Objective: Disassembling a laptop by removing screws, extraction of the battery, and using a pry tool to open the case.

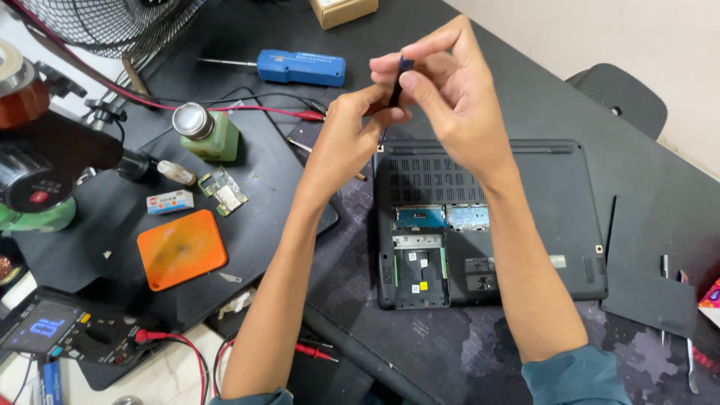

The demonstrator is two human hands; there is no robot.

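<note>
Both my hands are raised together above the far edge of an upturned black laptop (pixel 540 210). My right hand (pixel 442 90) pinches the blue-tipped top of a small dark screwdriver (pixel 397 82) between thumb and fingers. The fingertips of my left hand (pixel 349 131) hold its lower end. The laptop's bottom hatch is off, showing a blue circuit board (pixel 424 217) and a drive bay (pixel 418 270). The removed black cover panel (pixel 649 262) lies to the laptop's right.
A blue handheld tool (pixel 300 67) lies at the back. A green bottle (pixel 206 133), small circuit board (pixel 223 191), orange pad (pixel 181 249) and small box (pixel 169 202) sit left. A multimeter (pixel 52 330) with red leads is front left. Tweezers (pixel 686 345) lie far right.
</note>
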